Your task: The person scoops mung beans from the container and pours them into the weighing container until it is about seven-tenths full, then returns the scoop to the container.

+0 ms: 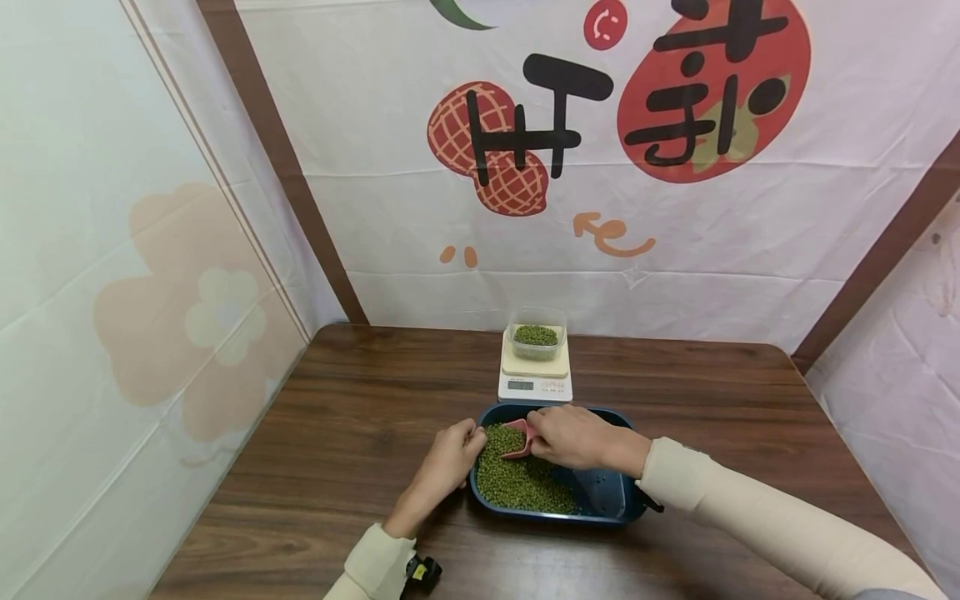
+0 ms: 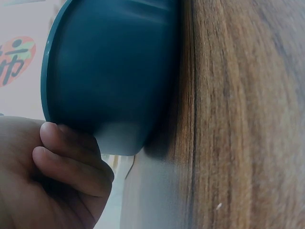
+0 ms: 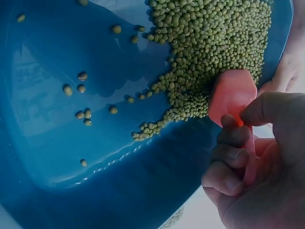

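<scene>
A dark blue basin (image 1: 555, 517) holds green mung beans (image 1: 513, 486), heaped toward its left side, while a few loose ones lie on the bare floor at the right. My left hand (image 1: 448, 457) grips the basin's left rim; in the left wrist view its fingers (image 2: 71, 167) curl at the rim near the outer wall. With my right hand (image 1: 573, 436) I hold a pink scoop (image 3: 232, 95) by its handle, fingers wrapped round it. The scoop's head lies against the beans in the basin.
Just behind the basin stands a white kitchen scale (image 1: 536, 389) with a small display. On it sits a clear plastic tub (image 1: 537, 352) with more mung beans inside. The brown wooden table (image 1: 352, 442) backs onto a printed cloth wall (image 1: 390, 217).
</scene>
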The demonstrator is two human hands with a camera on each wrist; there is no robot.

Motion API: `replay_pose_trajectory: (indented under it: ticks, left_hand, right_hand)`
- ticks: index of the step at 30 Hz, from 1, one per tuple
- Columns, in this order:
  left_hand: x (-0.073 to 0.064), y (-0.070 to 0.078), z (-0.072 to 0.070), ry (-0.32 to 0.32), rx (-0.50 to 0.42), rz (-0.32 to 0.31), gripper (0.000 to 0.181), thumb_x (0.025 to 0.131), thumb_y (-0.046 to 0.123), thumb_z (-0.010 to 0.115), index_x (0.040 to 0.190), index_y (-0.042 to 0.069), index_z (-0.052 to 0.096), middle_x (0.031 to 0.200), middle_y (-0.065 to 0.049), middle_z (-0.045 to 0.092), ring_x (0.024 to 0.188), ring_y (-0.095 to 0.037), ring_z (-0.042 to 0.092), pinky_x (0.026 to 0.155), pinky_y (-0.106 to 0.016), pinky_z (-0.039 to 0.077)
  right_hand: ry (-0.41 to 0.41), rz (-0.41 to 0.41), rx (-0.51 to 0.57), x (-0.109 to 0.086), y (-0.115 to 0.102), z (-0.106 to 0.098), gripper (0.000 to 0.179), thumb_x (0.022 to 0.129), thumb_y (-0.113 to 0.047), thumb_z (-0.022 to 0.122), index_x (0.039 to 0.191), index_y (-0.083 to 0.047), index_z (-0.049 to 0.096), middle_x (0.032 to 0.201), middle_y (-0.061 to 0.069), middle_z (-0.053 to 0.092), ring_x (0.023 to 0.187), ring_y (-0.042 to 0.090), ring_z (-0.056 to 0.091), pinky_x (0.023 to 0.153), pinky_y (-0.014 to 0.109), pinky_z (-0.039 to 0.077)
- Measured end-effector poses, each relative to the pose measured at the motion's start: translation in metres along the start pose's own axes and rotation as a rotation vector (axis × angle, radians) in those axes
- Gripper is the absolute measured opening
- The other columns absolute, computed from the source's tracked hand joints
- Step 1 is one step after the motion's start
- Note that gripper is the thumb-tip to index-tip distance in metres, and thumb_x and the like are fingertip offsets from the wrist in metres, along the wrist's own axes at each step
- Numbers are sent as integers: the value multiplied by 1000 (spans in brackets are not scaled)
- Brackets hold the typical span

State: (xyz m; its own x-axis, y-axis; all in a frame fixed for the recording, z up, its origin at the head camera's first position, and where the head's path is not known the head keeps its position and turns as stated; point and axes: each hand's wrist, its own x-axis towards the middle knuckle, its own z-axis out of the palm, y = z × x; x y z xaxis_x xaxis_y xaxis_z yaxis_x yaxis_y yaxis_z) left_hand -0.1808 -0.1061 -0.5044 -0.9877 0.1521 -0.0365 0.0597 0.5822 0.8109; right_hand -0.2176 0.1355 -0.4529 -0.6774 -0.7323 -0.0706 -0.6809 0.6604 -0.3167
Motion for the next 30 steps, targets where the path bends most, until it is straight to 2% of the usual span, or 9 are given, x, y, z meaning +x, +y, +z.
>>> replay_pose_trajectory:
  ticks: [9,30]
  left_hand:
    - [0,0,0,-1,-1,-2,33,111,17,47,78,11,48,56,2,44,38,-12,43,40,-28,42]
    - [-1,1,-1,-11,-15,-3,34,112,18,47,79,11,48,55,2,43,39,-12,43,40,-26,42]
  right_hand:
    - [12,-3,44,-4,1,0,17,107,-17,56,90,-17,54,74,-5,45,55,6,34,54,23,26]
    - [43,-12,159,-17,14,14,13,110,-18,52,98,-18,55,78,-6,44,60,3,34,58,23,29]
